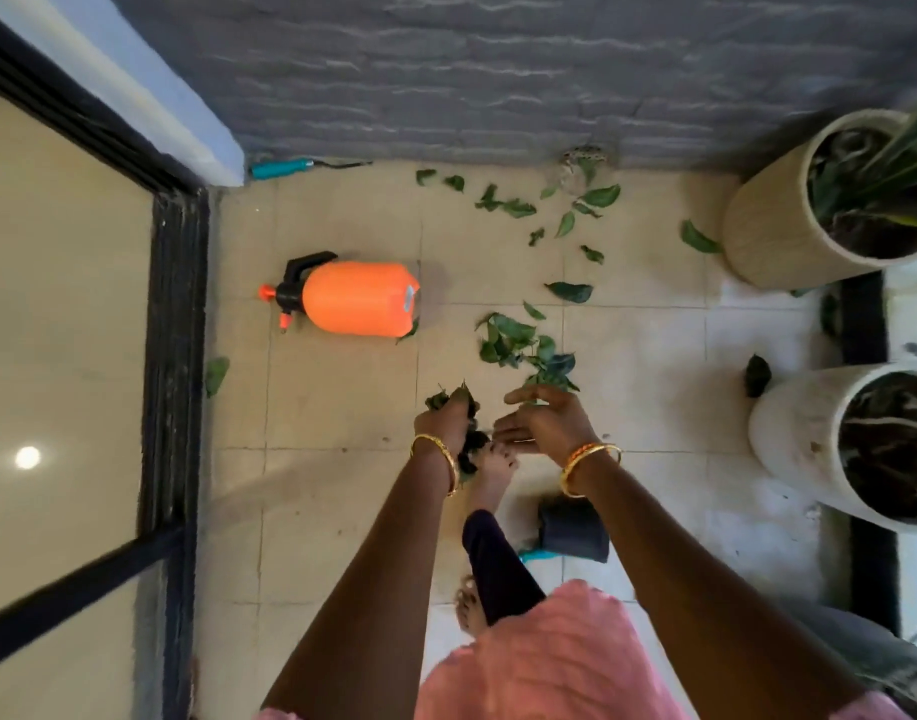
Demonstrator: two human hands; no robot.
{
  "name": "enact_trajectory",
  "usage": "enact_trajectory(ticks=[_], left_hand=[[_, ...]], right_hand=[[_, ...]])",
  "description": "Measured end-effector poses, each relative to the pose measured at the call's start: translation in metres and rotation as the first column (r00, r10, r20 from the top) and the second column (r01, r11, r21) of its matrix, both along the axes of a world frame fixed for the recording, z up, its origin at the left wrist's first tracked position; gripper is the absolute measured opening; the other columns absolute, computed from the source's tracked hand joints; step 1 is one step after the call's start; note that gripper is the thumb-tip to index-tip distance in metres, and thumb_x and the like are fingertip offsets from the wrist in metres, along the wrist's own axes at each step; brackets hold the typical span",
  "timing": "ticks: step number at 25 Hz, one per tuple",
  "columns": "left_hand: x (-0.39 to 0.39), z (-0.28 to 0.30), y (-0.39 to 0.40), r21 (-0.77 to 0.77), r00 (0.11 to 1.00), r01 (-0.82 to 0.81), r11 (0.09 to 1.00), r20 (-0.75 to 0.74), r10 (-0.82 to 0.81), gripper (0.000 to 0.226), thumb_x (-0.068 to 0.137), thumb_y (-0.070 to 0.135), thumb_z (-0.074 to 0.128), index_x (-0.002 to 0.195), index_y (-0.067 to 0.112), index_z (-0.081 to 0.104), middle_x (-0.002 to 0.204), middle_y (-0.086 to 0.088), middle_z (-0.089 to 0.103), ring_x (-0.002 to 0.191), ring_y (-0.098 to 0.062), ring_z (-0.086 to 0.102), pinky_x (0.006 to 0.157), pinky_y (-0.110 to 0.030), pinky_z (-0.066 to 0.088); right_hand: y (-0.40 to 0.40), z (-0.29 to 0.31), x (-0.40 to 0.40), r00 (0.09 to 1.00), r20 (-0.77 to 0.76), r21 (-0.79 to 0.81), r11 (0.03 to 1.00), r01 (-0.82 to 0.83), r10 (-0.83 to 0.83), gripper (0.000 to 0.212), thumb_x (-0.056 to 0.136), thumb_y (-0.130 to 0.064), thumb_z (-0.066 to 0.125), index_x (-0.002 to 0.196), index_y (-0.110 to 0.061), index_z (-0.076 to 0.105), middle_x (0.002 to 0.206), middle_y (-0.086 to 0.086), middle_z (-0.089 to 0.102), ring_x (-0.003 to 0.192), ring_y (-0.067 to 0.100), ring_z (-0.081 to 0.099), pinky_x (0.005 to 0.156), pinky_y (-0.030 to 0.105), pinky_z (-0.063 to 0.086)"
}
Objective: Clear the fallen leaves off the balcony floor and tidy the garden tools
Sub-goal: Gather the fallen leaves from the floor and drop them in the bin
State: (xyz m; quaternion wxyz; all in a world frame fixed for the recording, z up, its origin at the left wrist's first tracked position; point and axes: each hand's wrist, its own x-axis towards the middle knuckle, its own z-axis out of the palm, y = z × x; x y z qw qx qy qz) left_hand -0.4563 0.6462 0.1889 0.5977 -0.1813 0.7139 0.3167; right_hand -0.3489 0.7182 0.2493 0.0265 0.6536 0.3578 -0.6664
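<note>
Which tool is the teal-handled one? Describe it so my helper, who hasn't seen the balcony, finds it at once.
Start at the grey textured wall at the far end of the tiled floor, and follow its base to the corner by the dark door frame. The teal-handled tool lies flat there, a thin dark shaft pointing away from the corner. The orange sprayer is far bulkier and lies mid-floor.

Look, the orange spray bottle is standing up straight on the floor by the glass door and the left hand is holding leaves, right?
Not quite. The orange spray bottle is lying on its side, nozzle pointing toward the glass door, as the head view shows. The rest is right: the left hand grips a bunch of leaves.
</note>
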Motion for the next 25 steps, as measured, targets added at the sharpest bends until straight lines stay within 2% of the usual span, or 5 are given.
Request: enact_trajectory(ticks=[7,10,14,18,25], left_hand=[[-0.016,0.009,0.085,-0.009,0.997,0.077,0.997,0.008,-0.077,0.027,0.088,0.024,0.05,0.062,0.014,0.05,0.056,-0.001,0.044,0.042,-0.017,0.037,0.035,-0.012,0.027],[-0.02,-0.011,0.094,-0.06,0.99,0.122,0.991,-0.061,-0.125,0.03,0.083,0.027,0.054,0.057,0.016,0.047,0.053,0.0,0.045,0.047,-0.02,0.039,0.046,-0.02,0.028],[-0.02,-0.047,0.09,-0.103,0.964,0.233,0.967,-0.106,-0.244,0.037,0.08,0.038,0.065,0.056,0.017,0.047,0.053,0.002,0.047,0.058,-0.022,0.045,0.063,-0.031,0.039],[-0.019,-0.109,0.1,-0.17,0.898,0.408,0.897,-0.103,-0.427,0.042,0.081,0.048,0.066,0.064,0.012,0.053,0.066,-0.003,0.052,0.064,-0.022,0.048,0.068,-0.029,0.038],[-0.014,-0.232,0.121,-0.194,0.766,0.602,0.775,-0.135,-0.628,0.07,0.077,0.055,0.064,0.117,-0.002,0.061,0.114,-0.016,0.064,0.101,-0.034,0.06,0.08,-0.033,0.044]], right_hand=[[0.047,-0.073,0.045,0.943,0.331,-0.001,0.999,-0.039,0.037,0.014,0.087,-0.016,0.054,0.08,-0.014,0.066,0.086,0.014,0.071,0.074,0.025,0.066,0.068,0.035,0.057],[0.059,-0.107,0.044,0.867,0.461,-0.007,0.977,-0.213,0.192,0.025,0.085,-0.024,0.051,0.097,-0.013,0.07,0.101,0.015,0.07,0.094,0.033,0.065,0.084,0.041,0.055],[0.079,-0.145,0.045,0.803,0.5,0.02,0.923,-0.385,0.324,0.027,0.086,-0.008,0.054,0.11,-0.007,0.066,0.116,0.013,0.065,0.108,0.031,0.058,0.089,0.029,0.045],[0.092,-0.217,0.058,0.831,0.515,0.088,0.951,-0.295,0.21,0.04,0.081,-0.016,0.068,0.12,-0.01,0.059,0.123,0.015,0.055,0.11,0.033,0.055,0.091,0.031,0.044],[0.059,-0.335,0.068,0.79,0.587,0.141,0.939,-0.314,0.176,0.104,0.06,-0.045,0.084,0.142,-0.026,0.024,0.135,0.012,0.026,0.12,0.035,0.036,0.087,0.044,0.049]])
